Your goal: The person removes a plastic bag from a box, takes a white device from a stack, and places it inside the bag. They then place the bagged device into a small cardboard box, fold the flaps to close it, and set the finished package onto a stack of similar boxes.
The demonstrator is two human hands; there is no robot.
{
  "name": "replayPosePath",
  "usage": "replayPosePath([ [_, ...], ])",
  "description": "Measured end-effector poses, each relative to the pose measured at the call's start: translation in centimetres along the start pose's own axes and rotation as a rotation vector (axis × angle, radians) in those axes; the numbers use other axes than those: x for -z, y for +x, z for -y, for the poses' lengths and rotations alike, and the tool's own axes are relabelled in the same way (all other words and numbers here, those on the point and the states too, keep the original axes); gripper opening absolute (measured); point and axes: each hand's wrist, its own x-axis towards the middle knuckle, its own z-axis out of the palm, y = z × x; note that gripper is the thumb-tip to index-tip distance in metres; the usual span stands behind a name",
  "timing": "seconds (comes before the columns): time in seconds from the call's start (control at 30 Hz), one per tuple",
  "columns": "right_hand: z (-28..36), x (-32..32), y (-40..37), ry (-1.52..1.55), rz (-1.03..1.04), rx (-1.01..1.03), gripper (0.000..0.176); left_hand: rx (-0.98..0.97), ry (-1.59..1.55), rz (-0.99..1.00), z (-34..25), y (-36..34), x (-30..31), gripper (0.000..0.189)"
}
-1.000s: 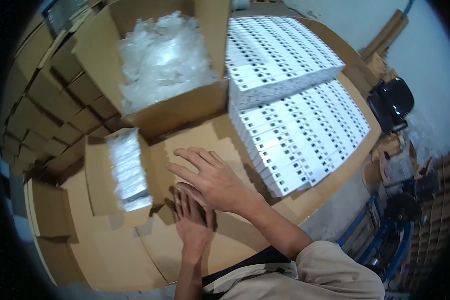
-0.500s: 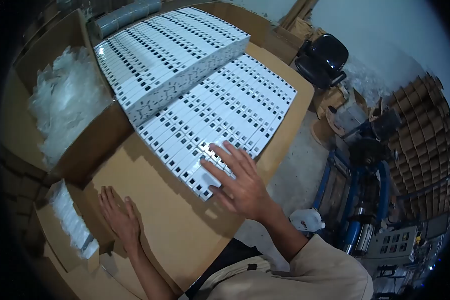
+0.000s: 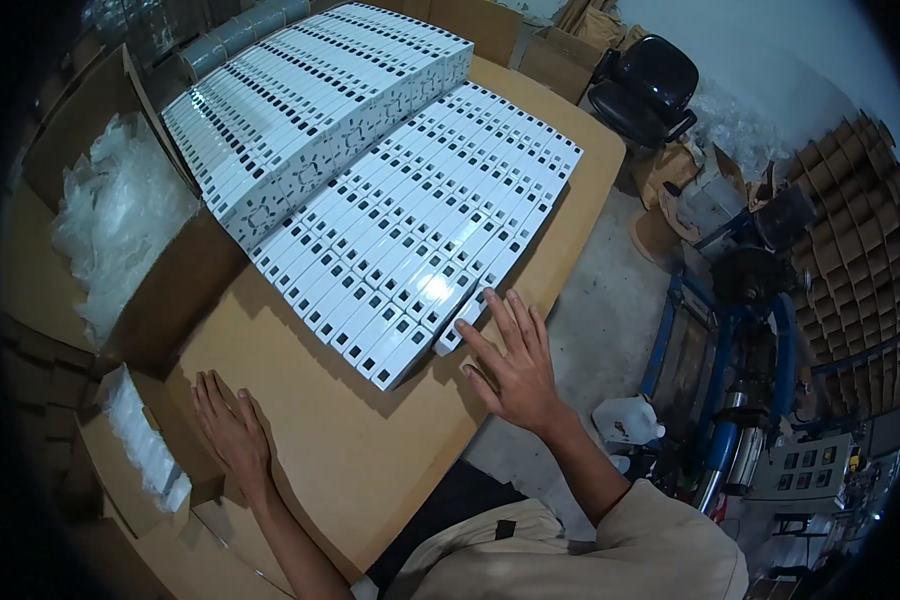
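Many narrow white boxes with black square marks (image 3: 390,220) stand side by side in a lower block on the brown tabletop. Behind them rises a taller stack of the same boxes (image 3: 310,80), its side printed with dark patterns. My right hand (image 3: 518,375) is at the block's near right corner, fingers spread. Its fingertips touch a single white box (image 3: 460,325) that sits slightly out of line at the edge. My left hand (image 3: 232,430) lies flat on the tabletop (image 3: 320,440), fingers extended, holding nothing, beside a small open carton (image 3: 195,455).
A large open carton (image 3: 185,285) with clear plastic bags (image 3: 120,220) stands at the left. Wrapped bags (image 3: 145,440) fill the small carton. Beyond the table's right edge are a black chair (image 3: 645,90), a white jug (image 3: 628,420) and a blue-framed machine (image 3: 710,380).
My right hand has moved right and slightly down, from on top of the boxes to the block's edge. One box there now stands apart. My left hand stays put; the view has shifted slightly.
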Motion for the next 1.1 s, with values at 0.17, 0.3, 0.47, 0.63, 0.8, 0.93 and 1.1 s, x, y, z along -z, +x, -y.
replayPosePath([
  [0.17,-0.3,0.2,0.0,0.063,-0.093,0.023,0.065,-0.023,0.022,0.013,0.4,0.2,-0.2,0.058],
  [0.3,-1.0,-0.2,-0.2,0.094,-0.212,0.051,0.058,-0.024,-0.010,-0.007,0.4,0.0,-0.3,0.056],
  [0.47,-2.5,-1.1,-0.6,0.077,-0.255,0.027,0.050,-0.039,0.015,-0.005,0.8,-0.1,-0.6,0.057],
  [0.63,-2.1,1.3,-0.3,-0.022,-0.212,0.091,0.044,-0.032,0.013,0.004,0.8,0.0,-0.4,0.057],
  [0.8,-0.1,2.5,-0.9,-0.064,-0.145,0.124,0.047,-0.009,-0.040,0.006,0.3,-0.2,0.0,0.056],
  [0.93,3.6,1.8,-1.1,0.071,0.005,0.146,0.054,-0.049,-0.068,0.000,1.0,-0.1,0.1,0.055],
  [1.1,8.5,-0.3,-0.3,0.275,0.035,0.185,0.051,-0.066,-0.136,-0.006,1.0,-0.3,0.5,0.052],
])
